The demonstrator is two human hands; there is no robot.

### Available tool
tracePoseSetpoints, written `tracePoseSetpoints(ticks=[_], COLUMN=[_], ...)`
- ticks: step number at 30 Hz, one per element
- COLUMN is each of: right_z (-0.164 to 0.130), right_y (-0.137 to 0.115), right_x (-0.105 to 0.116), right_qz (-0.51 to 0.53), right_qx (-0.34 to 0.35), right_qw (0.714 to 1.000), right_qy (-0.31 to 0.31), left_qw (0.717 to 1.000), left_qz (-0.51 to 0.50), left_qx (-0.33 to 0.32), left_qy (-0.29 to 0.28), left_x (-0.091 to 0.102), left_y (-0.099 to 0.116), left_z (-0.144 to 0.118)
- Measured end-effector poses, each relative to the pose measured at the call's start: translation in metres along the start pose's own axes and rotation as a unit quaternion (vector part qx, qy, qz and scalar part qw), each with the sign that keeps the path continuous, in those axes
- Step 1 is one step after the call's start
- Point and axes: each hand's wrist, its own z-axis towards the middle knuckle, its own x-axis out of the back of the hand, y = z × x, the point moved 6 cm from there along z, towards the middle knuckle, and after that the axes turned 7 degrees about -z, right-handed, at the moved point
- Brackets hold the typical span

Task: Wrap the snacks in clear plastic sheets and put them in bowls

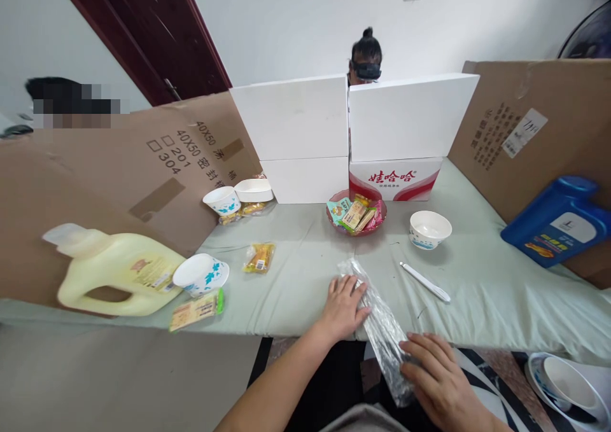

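Note:
A long clear plastic wrapper (379,324) lies over the table's front edge, crinkled and shiny. My left hand (342,308) rests flat on its upper end, fingers spread. My right hand (436,371) presses on its lower end, off the table's edge. A white plastic spoon (424,282) lies to the right of the wrapper. Behind it stands a white paper bowl (429,228). A red dish of wrapped snacks (357,216) sits at the table's middle.
A pale yellow jug (114,276) and a blue-patterned paper bowl (200,273) sit at left, with snack packets (259,257) nearby. A blue jug (556,219) leans at right. Cardboard and white boxes (296,136) wall the table. A person sits behind them.

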Motion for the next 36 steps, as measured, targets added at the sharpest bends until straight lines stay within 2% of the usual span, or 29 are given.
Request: tracePoseSetpoints(ticks=[2,4,6,8,10,12,14,17,24,30,32,34,36], right_z=[0.014,0.031,0.053,0.075,0.097,0.115,0.128,0.136,0.138,0.141,0.141,0.14,0.139], right_y=[-0.009,-0.01,0.001,0.022,0.045,0.064,0.074,0.077,0.074,0.072,0.071,0.072,0.077], right_x=[0.013,0.019,0.013,-0.007,-0.034,-0.062,-0.081,-0.096,-0.104,-0.107,-0.108,-0.107,-0.102], right_qz=[0.073,0.177,0.275,0.327,0.305,0.225,0.169,0.121,0.037,0.001,-0.006,-0.013,-0.022], right_qx=[0.026,0.012,-0.056,-0.15,-0.233,-0.292,-0.323,-0.347,-0.382,-0.382,-0.378,-0.373,-0.369], right_qw=[0.997,0.983,0.958,0.931,0.92,0.923,0.923,0.922,0.909,0.907,0.909,0.911,0.915], right_qy=[-0.028,-0.051,-0.06,-0.064,-0.079,-0.11,-0.122,-0.126,-0.164,-0.176,-0.176,-0.173,-0.164], left_qw=[0.998,0.994,0.993,0.992,0.992,0.992,0.993,0.994,0.994,0.971,0.974,0.983,0.99], left_qz=[-0.02,-0.035,-0.046,-0.055,-0.062,-0.064,-0.065,-0.068,-0.084,-0.183,-0.169,-0.135,-0.109], left_qx=[-0.052,-0.082,-0.09,-0.089,-0.085,-0.079,-0.073,-0.074,-0.07,-0.022,-0.046,-0.075,-0.067], left_qy=[-0.035,-0.055,-0.062,-0.069,-0.076,-0.075,-0.061,-0.039,0.004,0.15,0.144,0.102,0.057], left_x=[-0.005,-0.008,-0.008,-0.008,-0.009,-0.009,-0.007,-0.004,-0.007,0.005,0.009,0.009,0.006], left_y=[0.005,0.009,0.01,0.01,0.009,0.007,0.006,0.006,0.002,-0.014,-0.011,-0.003,0.0], left_z=[-0.003,-0.009,-0.013,-0.015,-0.015,-0.014,-0.013,-0.012,-0.012,-0.022,-0.023,-0.021,-0.017])
